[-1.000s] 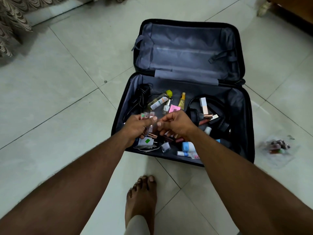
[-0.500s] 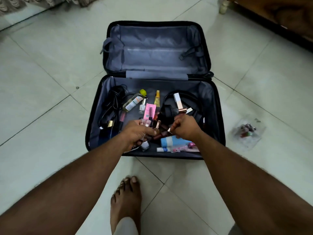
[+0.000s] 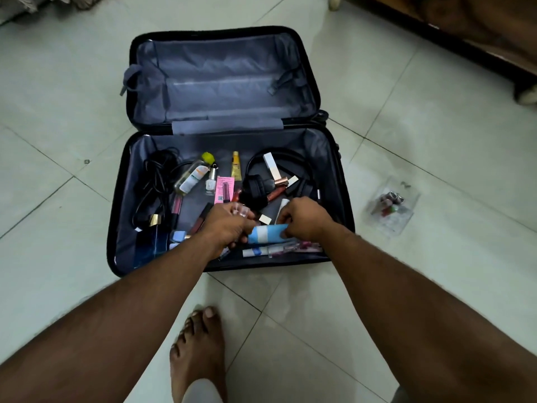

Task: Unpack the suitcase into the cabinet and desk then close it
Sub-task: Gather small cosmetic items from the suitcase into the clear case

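Head view: both hands crowd suitcase (image 3: pixel 119 205) near edge.

A home room, likely a bedroom: pale tiled floor (image 3: pixel 58 117), wooden furniture (image 3: pixel 465 27) at two o'clock, patterned fabric (image 3: pixel 26 2) at eleven, a bare foot (image 3: pixel 200 353) at six.

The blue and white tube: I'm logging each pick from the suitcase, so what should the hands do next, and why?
Probably lift the blue and white tube out. The right hand already curls around its end, and the left hand, holding small items, is at the other end. The suitcase lies open and many cosmetics remain inside, so unpacking is far from done.
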